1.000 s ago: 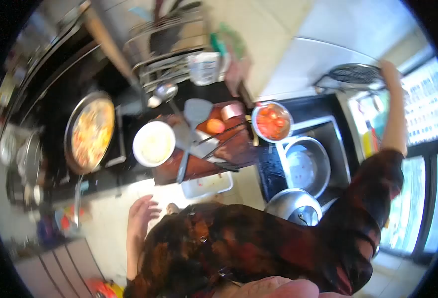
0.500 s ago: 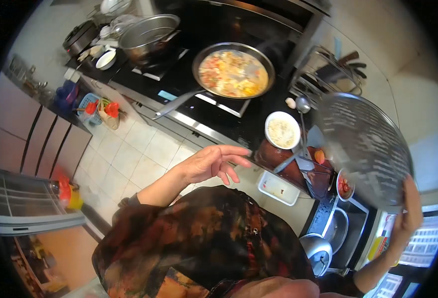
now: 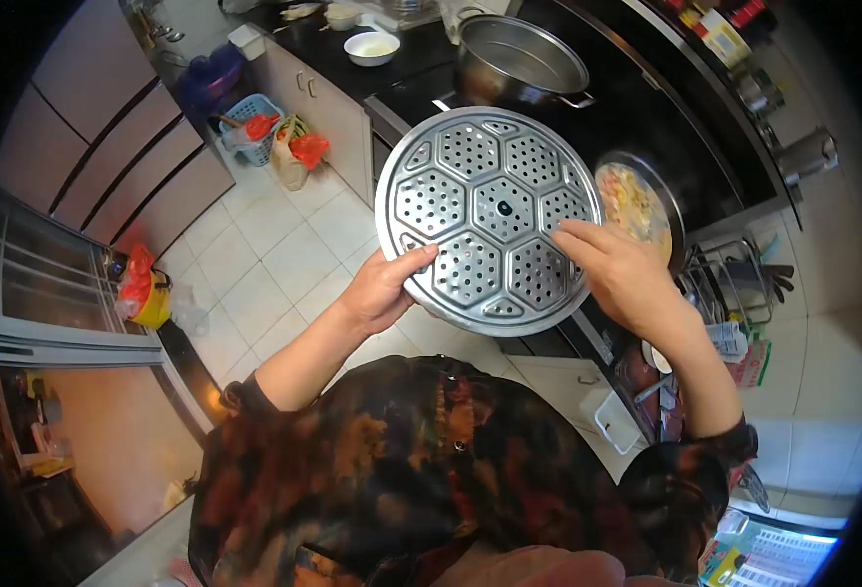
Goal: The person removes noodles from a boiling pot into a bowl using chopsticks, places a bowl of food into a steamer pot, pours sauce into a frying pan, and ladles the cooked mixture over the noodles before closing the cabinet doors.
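Holds a round metal plate (image 3: 490,220), full of little holes, in front of the dark patterned shirt (image 3: 431,430). Pinches the lower left edge with the left hand (image 3: 382,292), half closed, thumb flat on top and the other fingers mostly hidden underneath. Bends the right hand (image 3: 632,279) over the right edge, half open, fingertips touching the top of the plate. Hides the right thumb, so cannot tell how firm the right hand's hold is.

Just past the plate, on the black stove (image 3: 612,108), a big shiny pot (image 3: 490,83) with handles. Near the right hand and partly behind it, a frying pan (image 3: 679,210) with red and yellow bits of food (image 3: 638,201) in it. On the black counter, left of the pot, a small white bowl (image 3: 370,51).

Down on the pale tiles (image 3: 299,259), to the left, a blue basket (image 3: 245,147) beside a tan bag (image 3: 290,164). Low on the right, near the right arm, a white tray (image 3: 610,421). Farther right, a wire rack (image 3: 729,279).
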Tool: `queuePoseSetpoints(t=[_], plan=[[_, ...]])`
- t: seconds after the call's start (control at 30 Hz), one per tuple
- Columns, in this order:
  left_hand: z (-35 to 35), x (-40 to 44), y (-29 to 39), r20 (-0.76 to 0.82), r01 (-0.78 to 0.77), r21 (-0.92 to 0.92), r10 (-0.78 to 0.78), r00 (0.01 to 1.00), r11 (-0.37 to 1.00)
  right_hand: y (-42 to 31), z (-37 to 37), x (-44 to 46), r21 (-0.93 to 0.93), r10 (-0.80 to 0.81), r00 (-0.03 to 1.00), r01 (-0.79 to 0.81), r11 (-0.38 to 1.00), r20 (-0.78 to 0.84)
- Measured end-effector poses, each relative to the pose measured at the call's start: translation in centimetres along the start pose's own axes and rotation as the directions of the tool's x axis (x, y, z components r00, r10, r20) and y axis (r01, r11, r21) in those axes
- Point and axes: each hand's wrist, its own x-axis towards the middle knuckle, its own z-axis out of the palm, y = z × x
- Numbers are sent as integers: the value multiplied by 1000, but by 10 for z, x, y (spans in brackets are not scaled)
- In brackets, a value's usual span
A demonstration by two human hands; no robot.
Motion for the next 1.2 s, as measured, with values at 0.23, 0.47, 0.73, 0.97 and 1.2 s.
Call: queuePoseSetpoints(t=[0.23,0.47,0.73,0.97,1.2], plan=[[-39,29,37,-1,-44,4,44,999,999,14,45,121,122,-156,986,148,981,60],[-61,118,111,168,132,39,-137,976,990,99,44,192,341,-152,982,105,934,114],[-145,207,204,-271,121,389,-12,963,913,277,25,241,-49,368,930,-368,929,-9],[-205,268,267,-471,183,470,70,879,864,337,77,312,-231,362,899,-308,923,245],[-285,353,310,-482,239,500,39,875,832,341,117,347,116,444,842,-496,860,307]])
